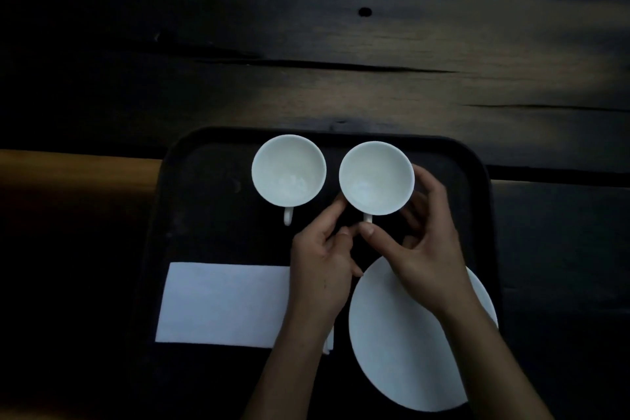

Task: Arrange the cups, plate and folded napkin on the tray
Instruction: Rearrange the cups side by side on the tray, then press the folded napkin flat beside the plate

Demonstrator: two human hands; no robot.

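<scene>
The scene was dimly lit, with heavy darkening toward the corners; faint warm light was seen at 9 and 2 o'clock, and edges were softly blurred.

Bare hands [320,269], sleeveless forearms

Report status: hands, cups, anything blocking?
Left hand and right hand both on right white ceramic cup. Cups, round white plate, folded white napkin all on black tray. Nothing blocking.

Both forearms reach forward, left hand [322,269] and right hand [421,249] loosely curled, thumbs seemingly almost touching.
</scene>
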